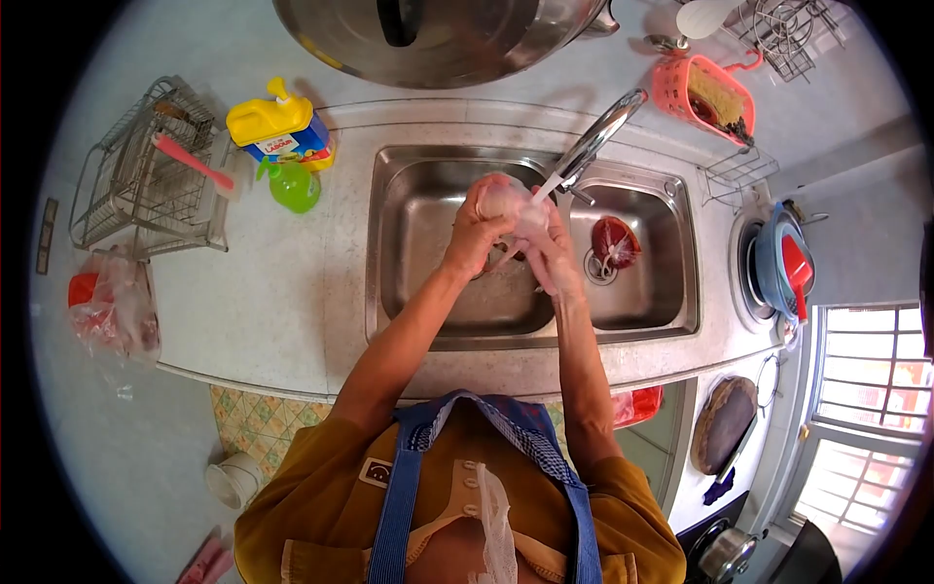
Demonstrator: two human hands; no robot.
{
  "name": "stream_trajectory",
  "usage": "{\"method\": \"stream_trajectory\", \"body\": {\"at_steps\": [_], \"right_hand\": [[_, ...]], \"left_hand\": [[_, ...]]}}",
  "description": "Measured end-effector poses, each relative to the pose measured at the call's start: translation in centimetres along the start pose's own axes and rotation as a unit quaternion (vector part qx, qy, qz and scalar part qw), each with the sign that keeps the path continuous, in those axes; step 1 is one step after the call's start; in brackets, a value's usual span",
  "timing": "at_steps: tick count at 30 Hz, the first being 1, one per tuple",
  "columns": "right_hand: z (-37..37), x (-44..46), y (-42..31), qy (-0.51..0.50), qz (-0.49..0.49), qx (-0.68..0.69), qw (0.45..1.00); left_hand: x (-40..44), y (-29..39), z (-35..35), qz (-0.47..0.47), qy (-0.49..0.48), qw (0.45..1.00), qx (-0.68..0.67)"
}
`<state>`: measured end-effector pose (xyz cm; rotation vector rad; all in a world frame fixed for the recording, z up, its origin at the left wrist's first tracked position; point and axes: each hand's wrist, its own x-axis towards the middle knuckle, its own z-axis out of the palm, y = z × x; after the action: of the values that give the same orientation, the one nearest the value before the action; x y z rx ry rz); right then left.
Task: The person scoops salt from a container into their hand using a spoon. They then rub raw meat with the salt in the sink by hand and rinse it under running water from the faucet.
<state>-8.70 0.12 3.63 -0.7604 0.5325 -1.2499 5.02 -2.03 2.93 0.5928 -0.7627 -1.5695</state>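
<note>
From afar I watched the left hand [472,234] and right hand [555,248] (nearer the faucet [605,128]) pinch a pale piece [531,220] between them, axis unclear.

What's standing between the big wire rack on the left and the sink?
In the head view, a green pump bottle and a yellow-and-blue container stand between the rack and the sink.

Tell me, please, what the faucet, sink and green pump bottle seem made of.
Faucet: probably chromed metal, given its mirror-like glints. Sink: likely stainless steel, grey with a soft sheen. Green pump bottle: apparently glossy plastic, judging by its vivid, smooth surface.
</note>
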Motion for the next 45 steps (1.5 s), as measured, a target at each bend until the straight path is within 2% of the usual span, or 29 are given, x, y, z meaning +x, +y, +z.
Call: {"method": "stream_trajectory", "body": {"at_steps": [1,5,7,8,10,11,13,14,16,17,18,20,22,23,25,26,28,29,31,32,36,39,41,42,44,45], "right_hand": [[0.1,0.1,0.3,0.036,-0.014,-0.078,0.996],[1.4,0.3,0.2,0.079,-0.029,-0.109,0.990],[1.3,0.5,-0.1,0.105,0.059,-0.251,0.960],[0.7,0.8,0.3,0.104,0.061,-0.251,0.960],[-1.4,1.8,1.5,0.104,-0.007,-0.367,0.924],[-1.9,2.0,1.4,0.103,-0.007,-0.368,0.924],[-2.8,1.9,0.9,0.112,0.053,-0.428,0.895],[-2.3,1.6,0.5,0.112,0.053,-0.429,0.895],[-0.2,-0.1,-1.1,0.034,0.090,-0.234,0.968],[0.7,-0.6,-1.4,0.033,0.091,-0.235,0.967],[1.7,-0.9,-1.5,0.009,0.005,-0.322,0.947],[2.4,-1.0,-2.0,-0.016,-0.081,-0.404,0.911],[2.3,-0.6,-3.1,-0.114,-0.152,-0.578,0.794],[3.0,-0.6,-3.8,-0.115,-0.153,-0.578,0.793],[4.4,-0.6,-5.2,-0.035,0.053,-0.475,0.878],[3.7,-0.4,-5.1,-0.035,0.052,-0.475,0.878],[1.9,0.5,-4.5,0.050,0.074,-0.404,0.910],[2.0,0.7,-4.8,0.050,0.074,-0.406,0.910],[2.6,0.9,-5.5,0.100,0.139,-0.362,0.916],[2.2,1.0,-5.3,0.102,0.143,-0.311,0.934],[1.7,0.8,-5.4,0.084,0.160,-0.210,0.961],[2.3,0.5,-4.8,0.090,0.117,-0.228,0.962],[2.9,0.4,-4.7,0.117,0.116,-0.228,0.960],[3.1,0.5,-4.8,0.083,0.092,-0.265,0.956],[2.9,0.5,-4.9,0.053,0.067,-0.303,0.949],[2.8,0.7,-4.9,0.023,0.043,-0.341,0.939]], "left_hand": [[-0.2,-0.1,-0.1,-0.003,-0.002,1.000,0.025],[-1.2,0.2,0.9,0.000,0.017,0.999,-0.031],[-1.5,0.5,0.5,-0.090,0.024,0.996,0.011],[-1.5,0.3,0.3,-0.089,0.026,0.996,0.011],[-0.7,-0.9,-0.1,-0.086,0.072,0.993,0.024],[-0.2,-1.5,-0.5,-0.084,0.073,0.994,0.023],[0.7,-3.0,-1.7,-0.158,0.125,0.979,0.014],[1.1,-3.6,-2.4,-0.157,0.125,0.980,0.013],[1.3,-4.3,-3.8,-0.196,0.105,0.973,-0.067],[1.3,-3.9,-3.6,-0.196,0.106,0.972,-0.069],[1.3,-3.4,-3.5,-0.214,0.078,0.971,-0.075],[1.0,-2.3,-2.8,-0.233,0.051,0.968,-0.081],[0.6,-1.0,-1.6,-0.309,0.013,0.945,-0.111],[0.2,-0.4,-1.2,-0.308,0.013,0.945,-0.111],[-0.7,0.8,-0.7,-0.337,-0.040,0.932,-0.125],[-0.8,1.3,-0.7,-0.336,-0.040,0.933,-0.125],[-0.9,2.2,-0.8,-0.306,-0.186,0.929,-0.093],[-1.3,2.8,-0.3,-0.305,-0.187,0.929,-0.094],[-2.3,3.8,1.1,-0.165,-0.140,0.969,0.118],[-2.2,3.2,1.2,-0.114,-0.125,0.982,0.079],[-1.3,1.4,0.7,-0.118,-0.116,0.983,0.080],[-0.5,-0.4,0.7,-0.120,-0.064,0.988,0.074],[0.2,-1.2,1.0,-0.162,0.014,0.987,-0.017],[0.4,-1.3,1.6,-0.162,0.013,0.986,-0.017],[0.9,-1.4,2.6,-0.164,0.111,0.980,-0.004],[1.1,-1.4,2.5,-0.163,0.110,0.980,-0.004]]}}
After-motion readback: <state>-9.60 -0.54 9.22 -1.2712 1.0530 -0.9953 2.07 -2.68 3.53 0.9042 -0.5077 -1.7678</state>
